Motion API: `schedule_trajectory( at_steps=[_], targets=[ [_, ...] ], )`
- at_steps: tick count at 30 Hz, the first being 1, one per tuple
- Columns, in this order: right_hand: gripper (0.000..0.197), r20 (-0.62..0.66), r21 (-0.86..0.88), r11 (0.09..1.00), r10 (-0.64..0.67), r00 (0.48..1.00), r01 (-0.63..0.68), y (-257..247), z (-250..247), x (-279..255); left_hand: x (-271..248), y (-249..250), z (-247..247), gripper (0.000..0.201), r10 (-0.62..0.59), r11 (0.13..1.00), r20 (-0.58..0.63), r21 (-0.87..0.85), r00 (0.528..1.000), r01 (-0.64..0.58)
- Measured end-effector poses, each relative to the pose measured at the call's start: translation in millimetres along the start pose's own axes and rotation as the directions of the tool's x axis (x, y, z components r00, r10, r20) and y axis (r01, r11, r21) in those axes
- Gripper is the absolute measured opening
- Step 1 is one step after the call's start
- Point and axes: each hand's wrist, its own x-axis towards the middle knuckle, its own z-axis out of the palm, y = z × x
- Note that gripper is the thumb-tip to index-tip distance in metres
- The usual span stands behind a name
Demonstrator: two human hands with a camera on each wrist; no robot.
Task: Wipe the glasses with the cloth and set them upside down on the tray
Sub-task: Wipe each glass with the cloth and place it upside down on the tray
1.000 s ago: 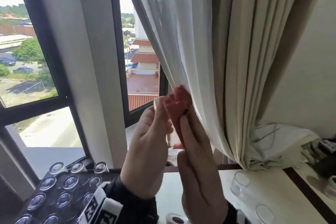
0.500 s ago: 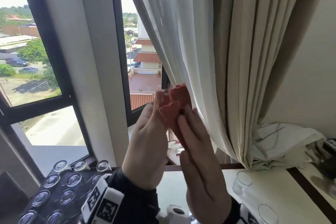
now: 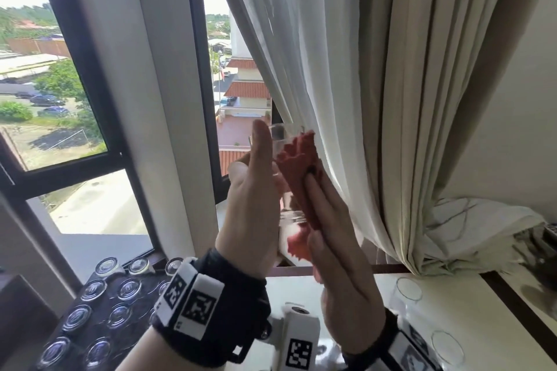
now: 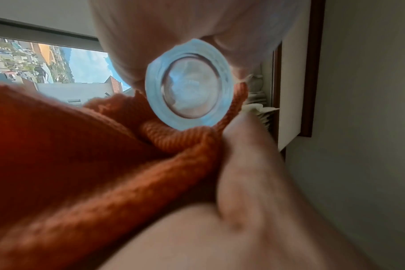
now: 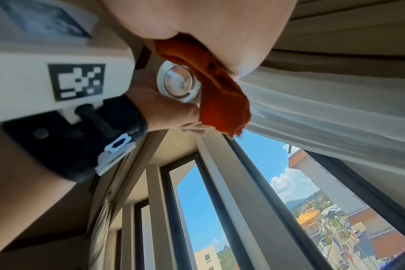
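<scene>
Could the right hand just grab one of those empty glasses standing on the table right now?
Probably not straight away. The right hand is pressing the red cloth against the glass that the left hand holds. The upright glasses on the table stand uncovered below it, so it seems near once freed.

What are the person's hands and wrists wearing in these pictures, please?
Both hands, left hand and right hand, are bare. Each wrist carries a black strap holding a white camera block printed with black-and-white square markers.

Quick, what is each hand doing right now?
Left hand: holds the glass, raised before the window.
Right hand: fingers straight, pressing the red cloth against the glass.
</scene>
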Motion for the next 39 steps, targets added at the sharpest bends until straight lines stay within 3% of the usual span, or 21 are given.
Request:
schedule_trajectory(
  at_steps=[2,4,7,11,13,15,17,21,25,29,31,35,39],
  targets=[
    [0.048,-0.052,0.073,0.994,0.091,0.995,-0.087,-12,0,22,1,2,0,0.101,0.01,0.996,0.02,0.085,1.0,-0.012],
    [0.048,-0.098,0.037,0.994,0.102,0.99,-0.099,-8,-1,32,-4,-3,4,0.083,0.006,0.989,0.067,0.146,0.998,-0.015],
    [0.051,-0.162,0.135,0.979,0.173,0.971,-0.151,-15,-13,47,-17,-11,11,0.059,-0.052,0.986,0.117,0.165,0.992,0.032],
    [0.049,-0.16,-0.122,0.992,0.011,0.987,-0.031,-22,-17,55,-25,-14,14,0.064,-0.027,0.988,0.114,0.152,0.993,0.009],
    [0.04,-0.141,-0.224,0.973,0.018,0.99,-0.05,-18,-11,50,-20,-10,10,0.069,-0.04,0.992,0.08,0.126,0.996,0.03],
    [0.038,-0.148,-0.172,0.98,0.073,0.986,-0.098,-7,-8,40,-14,-5,6,0.073,-0.035,0.995,0.063,0.096,0.997,0.029],
    [0.049,-0.131,-0.187,0.982,0.015,0.991,-0.039,-5,-4,28,-13,-3,4,0.073,-0.023,0.996,0.072,0.093,0.997,0.016],
    [0.06,-0.196,0.016,0.973,0.23,0.953,-0.231,-17,-10,38,-20,-10,7,0.065,-0.005,0.988,0.179,0.153,0.984,-0.023],
    [0.055,-0.194,-0.204,0.978,-0.077,0.978,0.037,-26,-6,56,-21,-6,13,0.067,-0.012,0.987,0.138,0.159,0.99,-0.01],
    [0.053,0.006,-0.313,0.94,-0.14,0.99,0.134,-15,-1,38,-12,3,6,0.063,-0.022,1.0,0.026,0.008,0.999,0.022],
    [0.051,-0.043,-0.245,0.963,-0.129,0.991,0.115,-9,-3,29,-9,2,2,0.068,-0.002,1.0,0.048,0.016,0.999,0.001],
    [0.05,-0.148,-0.01,0.999,0.046,0.988,-0.049,-14,-9,40,-21,-7,4,0.068,-0.023,0.996,0.141,0.088,0.99,0.01],
    [0.046,-0.204,-0.136,0.99,0.019,0.979,-0.048,-23,-15,46,-25,-10,13,0.073,-0.053,0.991,0.112,0.128,0.992,0.038]
  ],
)
